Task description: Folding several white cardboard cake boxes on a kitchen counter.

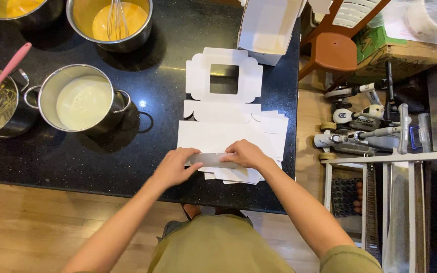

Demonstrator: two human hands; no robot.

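Both hands pinch the near flap of the flat white cardboard box [231, 129] on the black tabletop [163, 81]: my left hand [175, 167] and right hand [246, 154]. Right of the milk pot [82, 101].

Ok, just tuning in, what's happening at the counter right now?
A person is working a flat white cardboard box blank on the black counter. The left hand and right hand both press on the flap at its near edge, which stands folded up. The windowed lid panel lies open and flat beyond. To the left stand a steel pot of pale liquid and a bowl of yellow batter with a whisk.
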